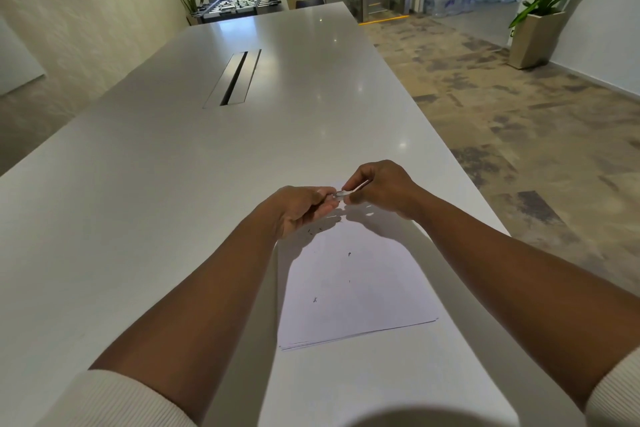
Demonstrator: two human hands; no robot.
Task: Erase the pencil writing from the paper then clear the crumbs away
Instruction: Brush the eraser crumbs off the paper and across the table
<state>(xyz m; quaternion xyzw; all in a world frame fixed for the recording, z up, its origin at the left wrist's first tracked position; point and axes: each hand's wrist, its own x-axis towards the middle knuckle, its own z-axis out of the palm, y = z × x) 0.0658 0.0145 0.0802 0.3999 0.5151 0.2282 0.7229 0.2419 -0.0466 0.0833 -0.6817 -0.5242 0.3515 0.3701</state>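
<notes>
A stack of white paper [363, 291] lies on the white table [173, 184], near its right edge. Dark eraser crumbs [314, 300] are scattered over the sheet, with more nearer my hands; no clear writing shows. Both hands hover just above the far end of the paper. My left hand [301, 210] and my right hand [382, 189] pinch a small thin pale object [348, 192] between their fingertips. It is too small to tell whether this is an eraser. The far edge of the sheet is partly hidden by my hands.
A metal cable slot [235, 78] is set into the table's middle, farther away. The table's right edge [460, 163] drops to a patterned floor. A potted plant [536, 35] stands by the right wall. A table-football set [239, 5] stands beyond the far end.
</notes>
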